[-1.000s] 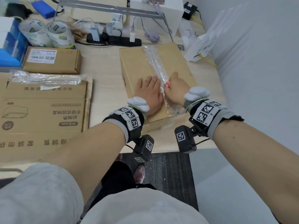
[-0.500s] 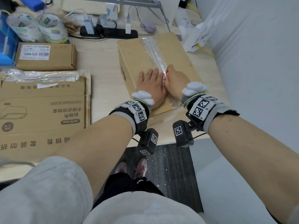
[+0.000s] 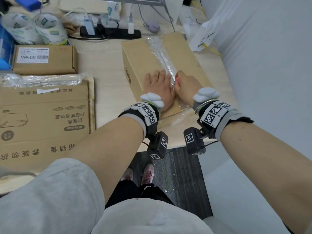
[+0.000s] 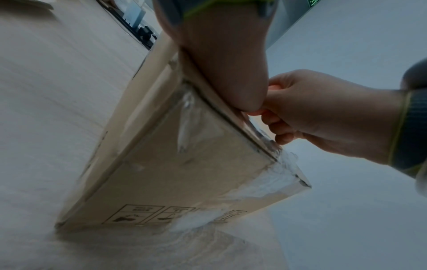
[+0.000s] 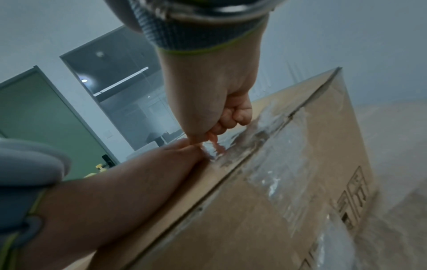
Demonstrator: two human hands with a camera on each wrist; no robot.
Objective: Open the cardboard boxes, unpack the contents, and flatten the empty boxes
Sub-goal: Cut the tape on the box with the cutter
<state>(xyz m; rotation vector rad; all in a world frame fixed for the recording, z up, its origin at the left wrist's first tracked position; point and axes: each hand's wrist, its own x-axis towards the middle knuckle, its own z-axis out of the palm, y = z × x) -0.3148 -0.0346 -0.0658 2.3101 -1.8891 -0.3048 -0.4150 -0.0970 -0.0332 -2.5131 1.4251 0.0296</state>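
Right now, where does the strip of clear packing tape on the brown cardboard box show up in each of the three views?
Head: clear packing tape runs down the middle of the brown cardboard box, right of centre.
Left wrist: crinkled along the box's top edge, right of centre.
Right wrist: across the top edge, right of centre.
Shared landmark: the right hand, fist on the seam.

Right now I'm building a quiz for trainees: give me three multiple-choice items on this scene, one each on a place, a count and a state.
1. Where does the left hand lie?
A. flat on the brown taped cardboard box
B. on the black power strip
C. on the floor

2. How many white tape rolls stand at the far left?
A. none
B. two
C. five

3. The taped box's top flaps are:
A. torn off
B. folded open
C. closed under clear tape

Key: A, fingers spread on its top; B, two stand side by side; C, the tape strip runs unbroken ahead of the right hand.
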